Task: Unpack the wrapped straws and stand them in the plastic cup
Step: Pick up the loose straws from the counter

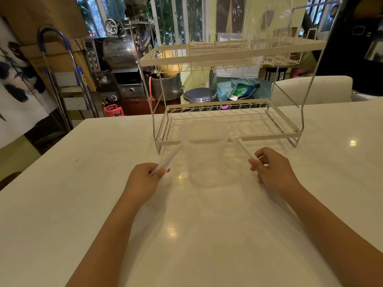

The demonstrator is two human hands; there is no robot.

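A clear plastic cup (204,154) stands upright on the white table, between my hands. My left hand (145,179) is closed on the lower end of a pale straw (167,160) that slants up and right toward the cup's left wall. My right hand (273,170) pinches another straw (242,147) that slants up and left, its far end near the cup's right rim. I cannot tell whether either straw is wrapped. No straw is visible inside the cup.
A cream two-tier wire dish rack (228,123) stands just behind the cup, with long pale sticks lying on its upper shelf (217,46). The white table (186,235) stretches toward me. Metal machines, a stool and chairs sit beyond the table's far edge.
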